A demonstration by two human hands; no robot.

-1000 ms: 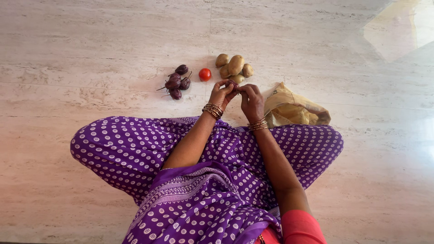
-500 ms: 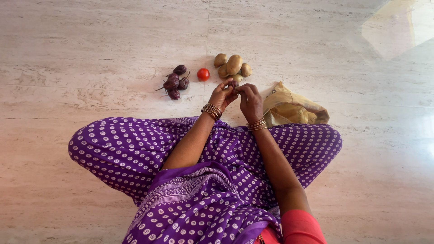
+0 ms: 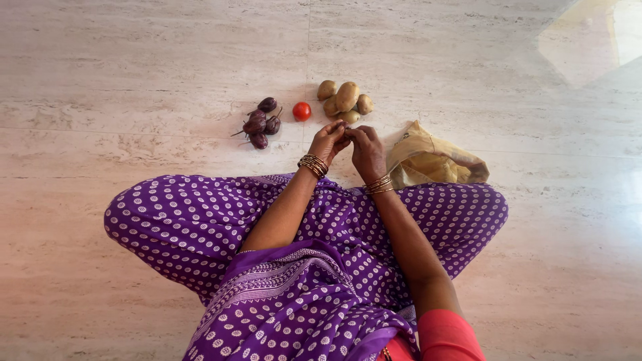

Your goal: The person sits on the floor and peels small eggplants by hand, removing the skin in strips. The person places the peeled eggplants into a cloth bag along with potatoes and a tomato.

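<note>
A: Both hands – left hand (image 3: 328, 140), right hand (image 3: 368, 148) – pinch one small dark thing (image 3: 344, 132), too hidden to name, above the floor (image 3: 134, 67).

B: At twelve o'clock lie potatoes (image 3: 346, 97); keep fingertips close, turn gently.

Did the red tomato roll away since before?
No. The tomato sits in the same spot between the small aubergines and the potatoes, on the floor.

Purple white-dotted sari (image 3: 301, 220), red blouse sleeve (image 3: 445, 334), gold bangles (image 3: 314, 163)
</note>
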